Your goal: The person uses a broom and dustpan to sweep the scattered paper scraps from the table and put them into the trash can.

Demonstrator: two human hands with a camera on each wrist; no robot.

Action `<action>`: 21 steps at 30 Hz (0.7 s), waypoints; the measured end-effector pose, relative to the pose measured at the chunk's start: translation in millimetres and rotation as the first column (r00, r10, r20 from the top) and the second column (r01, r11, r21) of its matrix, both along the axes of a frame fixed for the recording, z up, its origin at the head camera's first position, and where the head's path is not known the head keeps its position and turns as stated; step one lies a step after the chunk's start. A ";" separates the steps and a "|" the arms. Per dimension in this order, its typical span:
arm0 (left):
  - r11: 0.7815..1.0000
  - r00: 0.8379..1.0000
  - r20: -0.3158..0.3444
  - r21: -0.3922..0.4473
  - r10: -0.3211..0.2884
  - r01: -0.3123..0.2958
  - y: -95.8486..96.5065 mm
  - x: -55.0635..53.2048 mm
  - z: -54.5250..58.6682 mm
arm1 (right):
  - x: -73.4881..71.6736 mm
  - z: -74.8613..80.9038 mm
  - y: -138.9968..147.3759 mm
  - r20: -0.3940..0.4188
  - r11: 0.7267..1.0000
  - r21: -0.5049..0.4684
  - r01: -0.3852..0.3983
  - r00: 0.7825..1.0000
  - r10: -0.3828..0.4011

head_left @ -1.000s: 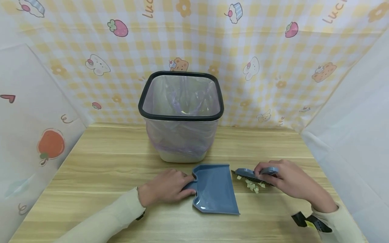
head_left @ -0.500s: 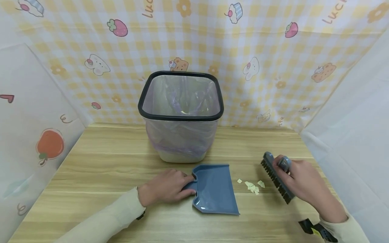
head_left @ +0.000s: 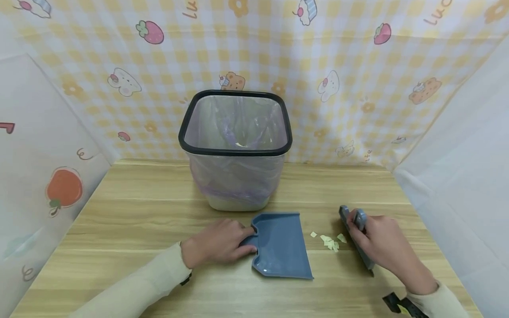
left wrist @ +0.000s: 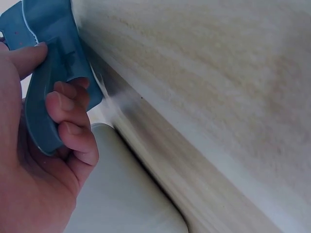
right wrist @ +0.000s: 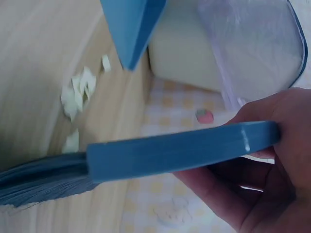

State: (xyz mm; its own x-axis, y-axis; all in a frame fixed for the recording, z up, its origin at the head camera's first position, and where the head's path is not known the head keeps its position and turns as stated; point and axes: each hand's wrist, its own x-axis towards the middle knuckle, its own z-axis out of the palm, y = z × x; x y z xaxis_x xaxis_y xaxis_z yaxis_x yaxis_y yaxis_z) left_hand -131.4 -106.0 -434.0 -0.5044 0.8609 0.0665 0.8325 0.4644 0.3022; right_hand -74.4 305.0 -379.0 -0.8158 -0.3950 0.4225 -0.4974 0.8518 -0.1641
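My left hand grips the short handle of a blue-grey dustpan, its fingers curled round the handle in the left wrist view. The pan lies on the table with its open edge facing right. In my right hand is a matching blue-grey hand brush, held by its handle. Its dark bristles point down at the table. Several small pale yellow paper scraps lie between the pan's edge and the brush; one sits apart, nearer the pan.
Behind the dustpan stands a pale bin with a black rim and a translucent purple liner, a small scrap visible inside. A patterned yellow-checked cloth hangs at the back of the wooden table. White sheets hang at both sides.
My right hand has drawn the brush from over the scraps to their right, turning it and then lowering it towards the table. My left hand and the dustpan stay in place.
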 end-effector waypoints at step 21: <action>1.000 0.999 0.037 -0.016 0.018 -0.017 0.4 -0.7 1.2 | -8.1 -0.4 -74.3 0.070 0.956 -0.227 -0.184 0.976 0.204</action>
